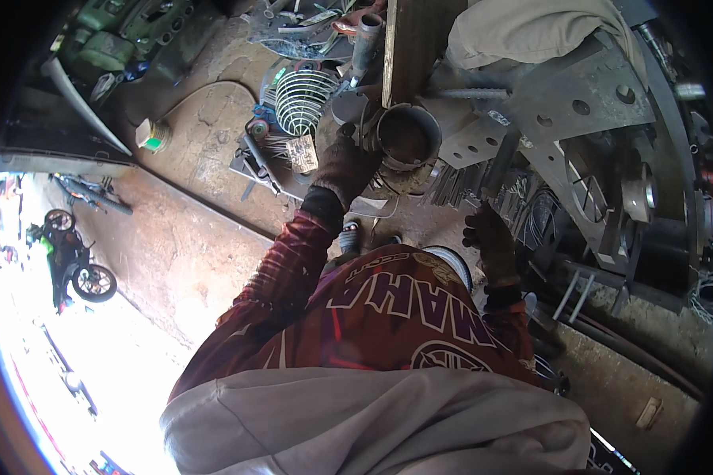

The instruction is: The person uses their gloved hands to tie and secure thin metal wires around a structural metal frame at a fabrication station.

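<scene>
My left hand (348, 168), in a dark work glove, is beside a short, wide metal pipe section (409, 136) with its round mouth facing up. Its fingers are closed, and whatever they grip is hidden. A flat, round-edged metal piece (352, 107) lies just beyond that hand. Lower on the right, my gloved right hand (491, 244) hangs with loosely bent fingers, a little apart, and nothing shows in them. Thin metal rods (458, 187) lie in a bundle between the two hands. Past the right hand's fingertips lies a dark bar-like piece (499, 168).
Steel plates with round holes (582, 107) crowd the right side. A wooden board (420, 47) rises behind the pipe. Further left are a wire fan guard (306, 103), a wire spool (152, 134) and green machinery (107, 51). A motorcycle (71, 257) stands outside.
</scene>
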`<state>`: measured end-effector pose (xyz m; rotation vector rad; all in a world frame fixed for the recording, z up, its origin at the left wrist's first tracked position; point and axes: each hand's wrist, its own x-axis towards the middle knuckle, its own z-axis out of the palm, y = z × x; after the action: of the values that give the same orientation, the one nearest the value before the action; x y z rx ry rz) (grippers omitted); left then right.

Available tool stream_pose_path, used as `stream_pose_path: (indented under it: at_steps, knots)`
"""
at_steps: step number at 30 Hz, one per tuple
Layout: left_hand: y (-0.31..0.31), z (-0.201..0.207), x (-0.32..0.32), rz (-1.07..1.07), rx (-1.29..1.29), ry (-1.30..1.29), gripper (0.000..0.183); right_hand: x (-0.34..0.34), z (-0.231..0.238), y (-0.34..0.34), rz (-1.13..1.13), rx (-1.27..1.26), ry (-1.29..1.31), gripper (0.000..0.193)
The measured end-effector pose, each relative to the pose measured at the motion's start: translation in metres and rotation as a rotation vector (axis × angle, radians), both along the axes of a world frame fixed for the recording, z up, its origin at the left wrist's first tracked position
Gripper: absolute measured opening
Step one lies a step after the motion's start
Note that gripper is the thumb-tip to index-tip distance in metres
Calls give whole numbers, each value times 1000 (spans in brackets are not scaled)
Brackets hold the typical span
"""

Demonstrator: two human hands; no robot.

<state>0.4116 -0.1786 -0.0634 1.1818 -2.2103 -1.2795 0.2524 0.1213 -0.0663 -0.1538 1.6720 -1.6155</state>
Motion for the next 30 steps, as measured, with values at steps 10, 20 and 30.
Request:
stream_pose_path:
  at_steps: [10,20,30]
  knots:
    - [-17,9,21,-62,108,220,28,-25,-42,-3,172,-10,-23,33]
    - [-280,-2,46,-402,-384,332,38,13,-74,14,71,-151,-108,31]
    - [-429,-20,-32,-405,-654,10,42,140,-105,19,8,426,457,25]
